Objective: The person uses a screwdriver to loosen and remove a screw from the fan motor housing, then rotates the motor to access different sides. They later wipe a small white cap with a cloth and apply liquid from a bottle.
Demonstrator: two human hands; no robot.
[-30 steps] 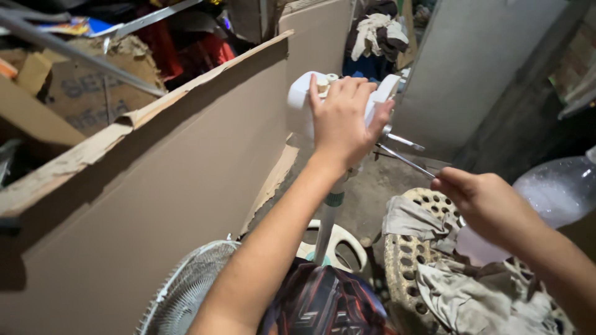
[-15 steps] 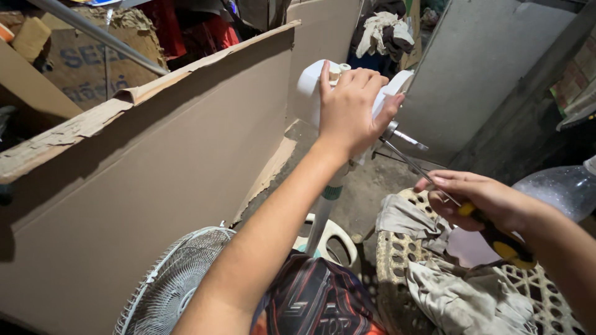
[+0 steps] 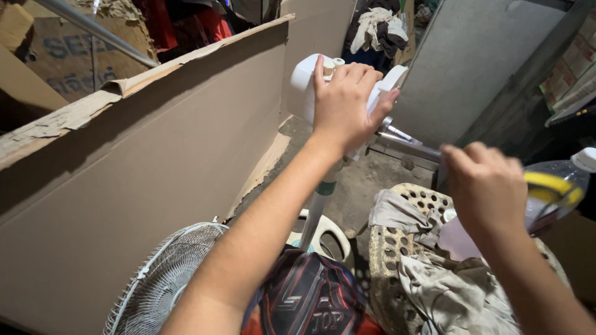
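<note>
left hand [image 3: 344, 102] grips white fan motor housing [image 3: 304, 93]; right hand [image 3: 487, 189] holds yellow-handled tool [image 3: 552, 186].

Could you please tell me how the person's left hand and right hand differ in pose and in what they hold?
The left hand is raised and sharp, wrapped over the white fan motor housing; the right hand is lower and blurred. The left hand's fingers are spread; the right hand's are curled around a yellow-handled tool. Both are bare.

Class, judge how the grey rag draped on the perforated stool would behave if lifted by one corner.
The grey rag looks crumpled and folded over the perforated stool, so it would probably hang floppy. It seems thin cloth, likely light. Its folds might snag on the stool's holes.
</note>
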